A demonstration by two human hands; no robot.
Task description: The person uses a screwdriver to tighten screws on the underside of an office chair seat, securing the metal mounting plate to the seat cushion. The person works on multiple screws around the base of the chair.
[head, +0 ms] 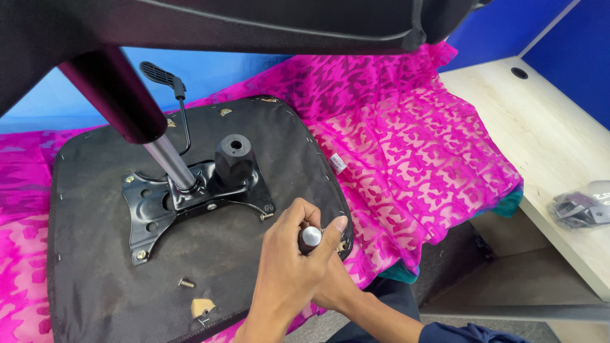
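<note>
Hands: left hand (289, 267) curls around a short tool with a round silver cap (311, 236); right hand (335, 287) sits beneath it, mostly hidden, grip cannot be told.
Seat base: the upturned black seat (95, 254) lies under both hands, tool at its near right edge.
Risk: the tool may slip off the edge; the loose screw (185, 282) left of the hands could roll away.
Surface: pink patterned cloth (413, 146) beyond the hands, pale desk (546, 146) to the right, blue partitions behind.
</note>
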